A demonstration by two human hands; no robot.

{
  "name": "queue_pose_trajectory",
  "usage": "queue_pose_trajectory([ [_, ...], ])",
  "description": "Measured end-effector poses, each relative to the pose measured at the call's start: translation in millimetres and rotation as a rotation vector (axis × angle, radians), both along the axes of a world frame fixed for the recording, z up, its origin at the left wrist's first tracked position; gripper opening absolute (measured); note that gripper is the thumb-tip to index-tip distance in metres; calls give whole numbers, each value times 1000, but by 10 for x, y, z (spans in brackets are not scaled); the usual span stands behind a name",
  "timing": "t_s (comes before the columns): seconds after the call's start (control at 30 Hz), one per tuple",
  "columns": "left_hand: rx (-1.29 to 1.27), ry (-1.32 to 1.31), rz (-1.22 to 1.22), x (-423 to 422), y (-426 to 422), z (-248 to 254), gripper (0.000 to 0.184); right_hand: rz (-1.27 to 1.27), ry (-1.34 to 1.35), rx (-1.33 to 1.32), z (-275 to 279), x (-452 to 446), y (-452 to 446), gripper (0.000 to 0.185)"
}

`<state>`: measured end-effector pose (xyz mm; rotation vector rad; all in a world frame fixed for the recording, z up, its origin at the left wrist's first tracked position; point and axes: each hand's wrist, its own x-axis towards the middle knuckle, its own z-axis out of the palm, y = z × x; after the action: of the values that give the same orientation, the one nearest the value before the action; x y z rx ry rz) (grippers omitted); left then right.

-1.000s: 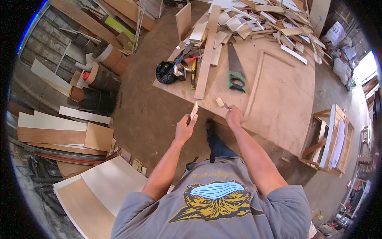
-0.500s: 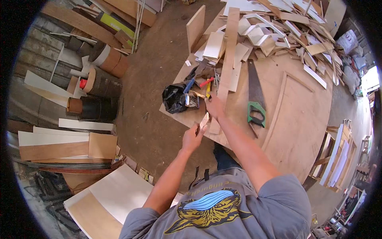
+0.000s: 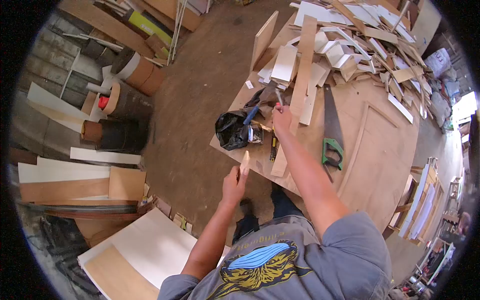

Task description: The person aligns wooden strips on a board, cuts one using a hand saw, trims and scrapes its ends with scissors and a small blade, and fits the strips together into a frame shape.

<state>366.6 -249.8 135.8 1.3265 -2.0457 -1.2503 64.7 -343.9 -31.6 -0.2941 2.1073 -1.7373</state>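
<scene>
My left hand [image 3: 234, 186] is closed round a small light wood piece [image 3: 245, 161], held upright before the table's front edge. Over the table, my right hand [image 3: 281, 119] is closed on a red-handled tool [image 3: 279, 97] with a metal end pointing away from me. Just left of that hand lie a blue-handled tool [image 3: 251, 115] and a black plastic bag [image 3: 231, 131]. A yellow and black tool [image 3: 273, 147] rests below it, beside a long wooden board [image 3: 302, 80].
A green-handled saw [image 3: 333, 152] lies on the wooden table [image 3: 380, 155]. Scrap wood [image 3: 350, 50] is heaped at the back. Rolls [image 3: 137, 75] and leaning panels [image 3: 75, 182] stand at the left, a wooden frame [image 3: 417, 200] at the right.
My right hand has left the front of the table, moved to the tools near the bag and taken hold of the red-handled tool. A thin tool now lies by the saw handle. The view has shifted.
</scene>
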Motion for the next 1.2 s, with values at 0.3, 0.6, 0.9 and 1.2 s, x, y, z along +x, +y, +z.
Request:
queue_pose_trajectory([
  [0.3, 40, 280, -135, 253, -270, 370, 34, 346, -286, -364, 1648, 777, 1184, 54],
  [0.6, 95, 514, -222, 670, -194, 580, 67, 593, -240, -433, 2066, 2610, 1834, 35],
  [0.9, -49, 655, -242, 1286, 65, 799, 72, 632, -35, -250, 2321, 3467, 2338, 40],
  [1.2, 374, 627, -437, 1506, 490, 837, 76, 550, 125, -62, 2495, 3757, 2833, 24],
])
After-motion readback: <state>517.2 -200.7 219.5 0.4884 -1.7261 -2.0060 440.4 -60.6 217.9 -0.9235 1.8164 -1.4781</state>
